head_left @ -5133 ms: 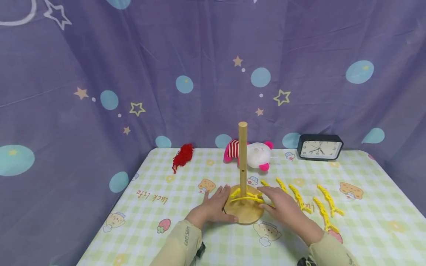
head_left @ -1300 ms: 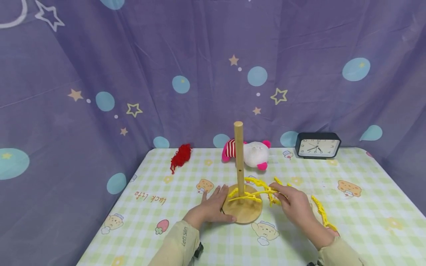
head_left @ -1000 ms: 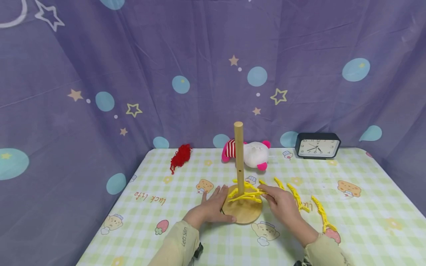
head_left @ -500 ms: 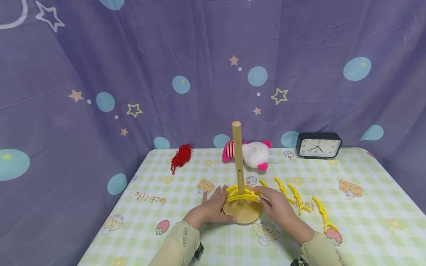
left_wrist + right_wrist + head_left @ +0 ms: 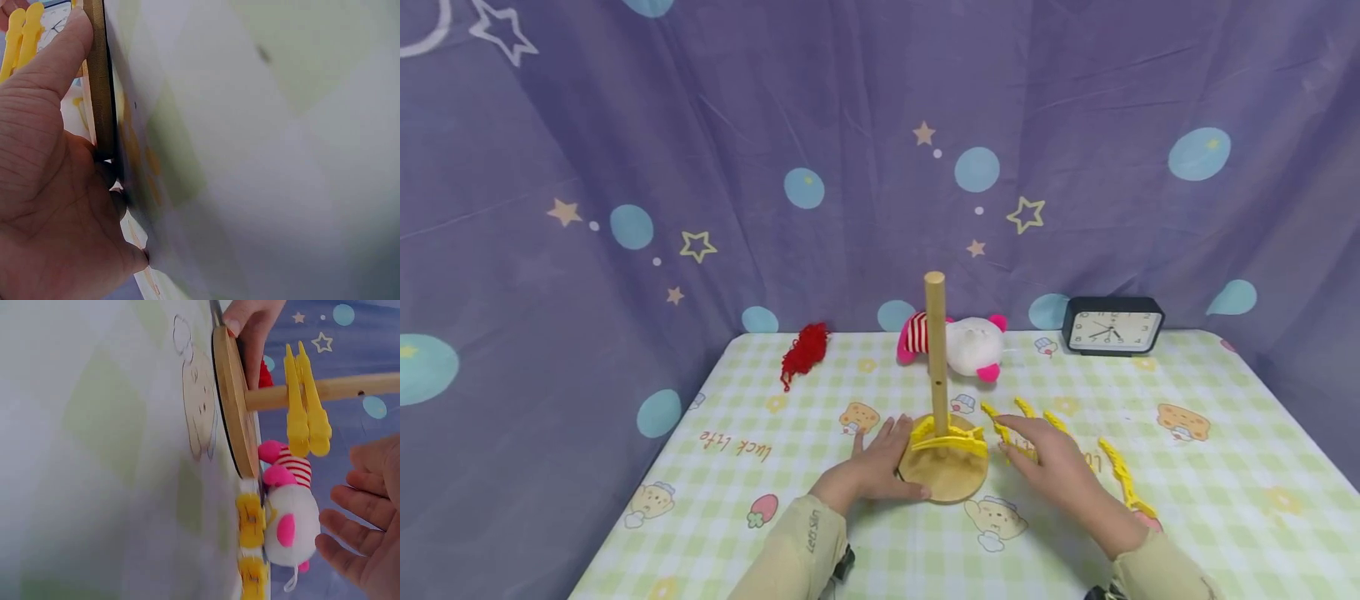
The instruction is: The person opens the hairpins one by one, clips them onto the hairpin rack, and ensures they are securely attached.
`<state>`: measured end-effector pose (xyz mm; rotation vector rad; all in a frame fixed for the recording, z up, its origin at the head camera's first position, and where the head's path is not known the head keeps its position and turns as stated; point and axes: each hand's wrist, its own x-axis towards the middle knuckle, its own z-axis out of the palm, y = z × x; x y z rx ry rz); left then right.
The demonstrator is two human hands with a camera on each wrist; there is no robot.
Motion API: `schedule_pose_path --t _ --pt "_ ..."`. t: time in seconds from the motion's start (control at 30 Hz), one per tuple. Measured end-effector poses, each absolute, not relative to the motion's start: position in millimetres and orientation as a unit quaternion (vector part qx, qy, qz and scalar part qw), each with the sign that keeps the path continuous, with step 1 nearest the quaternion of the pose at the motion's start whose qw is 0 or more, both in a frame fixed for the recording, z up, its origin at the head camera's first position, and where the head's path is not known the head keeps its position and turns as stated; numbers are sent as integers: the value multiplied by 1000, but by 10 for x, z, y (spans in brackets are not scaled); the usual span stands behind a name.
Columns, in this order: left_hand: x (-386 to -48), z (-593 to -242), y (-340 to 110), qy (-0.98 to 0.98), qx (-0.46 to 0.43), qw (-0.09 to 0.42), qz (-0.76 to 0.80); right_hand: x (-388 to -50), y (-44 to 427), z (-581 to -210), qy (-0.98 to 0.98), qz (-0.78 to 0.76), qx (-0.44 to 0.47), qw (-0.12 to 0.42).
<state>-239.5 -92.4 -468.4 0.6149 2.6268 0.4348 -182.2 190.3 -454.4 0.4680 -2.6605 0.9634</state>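
A round wooden base with an upright pole (image 5: 936, 350) stands in front of me. My left hand (image 5: 876, 468) holds the base's rim, thumb along the front and fingers on the left; the left wrist view shows the thumb (image 5: 59, 56) against the edge. Two yellow hair clips (image 5: 306, 400) sit one over the other low on the pole, their arms passing either side of it. To the right of the base, my right hand (image 5: 1056, 467) hovers with spread, relaxed fingers and nothing in them. Several loose yellow clips (image 5: 1122, 471) lie beside and partly behind it.
At the back lie a tangle of red yarn (image 5: 805, 352) and a white-and-pink plush toy (image 5: 973, 346) with a striped part. A black alarm clock (image 5: 1112, 325) stands at the back right. A checked cloth (image 5: 715, 500) covers the table; a purple curtain (image 5: 850, 100) hangs behind.
My right hand brought a second clip from the right onto the pole, above the first. It then let go and drew back to the right. The left hand stayed at the base.
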Motion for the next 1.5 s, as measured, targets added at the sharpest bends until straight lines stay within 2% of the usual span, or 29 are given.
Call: schedule_pose_path --t 0.37,1.07,1.33,1.5 --pt "-2393 -4666 -919 941 220 205 155 -1706 2278 -4436 -927 322 115 155" --pt "-2389 -4693 -928 940 220 203 161 -1507 2893 -4541 -962 258 35 78" --pt "-2350 -4643 -928 941 221 198 165 -1473 3048 -4623 -973 227 2 30" --pt "-2351 -4646 -926 940 221 199 165 -1490 3126 -4651 -976 212 -21 -41"
